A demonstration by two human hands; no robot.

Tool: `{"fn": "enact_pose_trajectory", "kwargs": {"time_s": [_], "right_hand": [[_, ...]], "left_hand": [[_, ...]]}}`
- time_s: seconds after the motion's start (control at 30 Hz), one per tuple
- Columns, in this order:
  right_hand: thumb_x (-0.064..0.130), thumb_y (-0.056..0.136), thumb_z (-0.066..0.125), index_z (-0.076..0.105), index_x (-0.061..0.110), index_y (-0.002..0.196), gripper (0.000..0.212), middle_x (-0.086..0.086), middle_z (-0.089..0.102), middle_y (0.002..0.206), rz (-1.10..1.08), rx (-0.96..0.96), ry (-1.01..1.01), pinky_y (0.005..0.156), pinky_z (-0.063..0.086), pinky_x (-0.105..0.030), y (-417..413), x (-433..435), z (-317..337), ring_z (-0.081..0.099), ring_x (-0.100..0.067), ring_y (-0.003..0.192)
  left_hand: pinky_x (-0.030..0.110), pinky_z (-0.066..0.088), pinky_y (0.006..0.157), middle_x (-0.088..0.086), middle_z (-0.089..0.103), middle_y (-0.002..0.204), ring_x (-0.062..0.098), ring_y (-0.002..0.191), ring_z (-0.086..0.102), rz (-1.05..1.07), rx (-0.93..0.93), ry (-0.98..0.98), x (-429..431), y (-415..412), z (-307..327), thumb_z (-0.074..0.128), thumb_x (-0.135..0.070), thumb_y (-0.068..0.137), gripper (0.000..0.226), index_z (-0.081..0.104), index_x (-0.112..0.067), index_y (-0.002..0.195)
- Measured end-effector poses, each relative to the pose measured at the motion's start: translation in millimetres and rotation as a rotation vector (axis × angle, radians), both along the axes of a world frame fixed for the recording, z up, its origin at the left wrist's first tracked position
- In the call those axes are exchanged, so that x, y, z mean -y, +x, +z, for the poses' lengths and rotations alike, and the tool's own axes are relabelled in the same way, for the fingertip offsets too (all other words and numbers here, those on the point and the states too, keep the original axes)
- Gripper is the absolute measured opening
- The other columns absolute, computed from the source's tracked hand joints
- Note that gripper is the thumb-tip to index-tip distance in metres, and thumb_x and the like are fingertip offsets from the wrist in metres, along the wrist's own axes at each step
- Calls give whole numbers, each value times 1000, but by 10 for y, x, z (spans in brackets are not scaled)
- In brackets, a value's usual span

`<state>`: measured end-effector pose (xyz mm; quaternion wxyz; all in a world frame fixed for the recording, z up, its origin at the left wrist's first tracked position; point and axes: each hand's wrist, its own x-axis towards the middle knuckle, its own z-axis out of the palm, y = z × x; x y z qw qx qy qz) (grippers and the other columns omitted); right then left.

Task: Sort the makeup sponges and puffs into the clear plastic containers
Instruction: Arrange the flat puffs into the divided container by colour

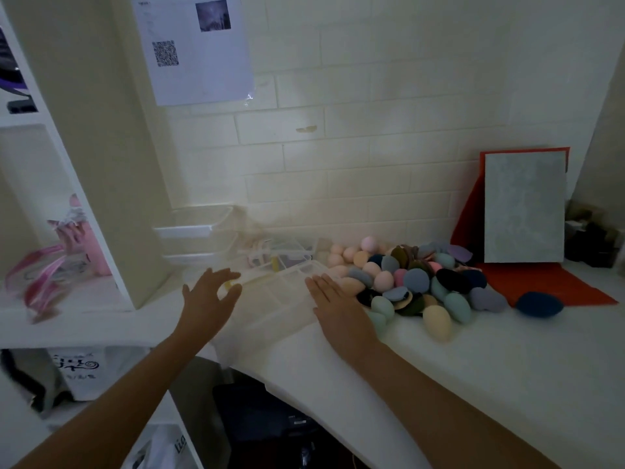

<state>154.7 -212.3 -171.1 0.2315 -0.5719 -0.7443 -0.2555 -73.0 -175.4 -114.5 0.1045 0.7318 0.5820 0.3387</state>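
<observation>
Me: While my left grip (211, 296) and right grip (334, 306) hover spread and empty either side of the clear container (280, 292), the sponge pile (416, 282) sits just right of it on the table (507, 350).

Friend: What might go wrong?

Me: My right grip could nudge the pile (those egg shapes roll), sending some off the near edge.

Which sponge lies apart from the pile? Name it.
The dark blue sponge, alone by the front edge of the red sheet, right of the pile.
</observation>
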Motion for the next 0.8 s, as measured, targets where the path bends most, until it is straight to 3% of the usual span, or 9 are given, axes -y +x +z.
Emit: {"fn": "enact_pose_trajectory", "kwargs": {"time_s": [0.1, 0.17, 0.3, 0.47, 0.57, 0.63, 0.7, 0.77, 0.8], "right_hand": [[27, 81, 51, 62, 5, 122, 47, -9, 64, 124, -36, -1, 37, 95, 47, -27, -43, 8, 27, 62, -17, 113], [27, 84, 35, 57, -1, 125, 55, -16, 61, 127, -154, -96, -18, 96, 47, -33, -50, 15, 62, 60, -23, 117], [20, 88, 53, 46, -2, 134, 52, -21, 52, 135, -312, -179, -137, 106, 39, -39, 142, -21, 118, 51, -32, 125], [24, 87, 61, 52, 2, 127, 46, -17, 58, 125, -461, 32, -228, 97, 44, -33, 296, -91, 108, 58, -27, 113], [19, 97, 39, 40, 4, 134, 41, -19, 45, 137, -435, 176, -299, 108, 31, -38, 290, -133, 105, 42, -31, 126], [18, 97, 36, 38, 6, 134, 38, -18, 44, 136, -452, 189, -285, 109, 31, -37, 274, -161, 130, 41, -31, 126], [21, 93, 50, 46, 5, 128, 39, -19, 52, 127, -492, 173, -301, 104, 39, -37, 243, -153, 142, 50, -31, 118], [25, 61, 83, 68, 2, 101, 48, -19, 68, 95, -476, 125, -308, 82, 55, -38, 245, -158, 139, 66, -30, 87], [22, 45, 89, 72, 2, 88, 50, -17, 70, 82, -445, 105, -279, 71, 58, -37, 279, -180, 106, 68, -29, 74]], "left_hand": [[46, -7, 114, -1, 46, 142, 19, 135, 34, -8, -50, -74, 60, -65, -3, 51, -24, 93, 23, 60, -30, 114], [51, -5, 114, -4, 37, 148, 22, 141, 23, 19, -87, -115, 67, -98, -20, 52, -24, 93, 28, 56, -34, 119], [57, -6, 111, -5, 23, 154, 29, 144, 2, 43, -109, -134, 84, -109, -33, 52, -16, 92, 36, 53, -32, 124], [51, 2, 116, 5, 29, 151, 28, 143, 11, 31, 12, -54, 118, -134, -37, 62, -11, 86, 38, 58, -25, 120], [41, 6, 118, 7, 37, 147, 22, 141, 19, 37, 96, -49, 166, -142, -35, 64, -8, 83, 39, 58, -20, 120], [39, 9, 118, 6, 41, 144, 21, 138, 25, 37, 103, -59, 169, -140, -43, 64, -8, 83, 35, 60, -20, 117], [38, 15, 116, 3, 45, 141, 20, 133, 32, 31, 106, -61, 150, -139, -56, 64, -8, 83, 34, 62, -21, 114], [36, 22, 113, 1, 47, 138, 19, 129, 36, 24, 124, -63, 131, -140, -62, 64, -8, 82, 34, 62, -22, 113], [35, 24, 111, 0, 48, 137, 19, 128, 37, 22, 134, -63, 123, -141, -62, 64, -7, 82, 34, 62, -22, 112]]}}
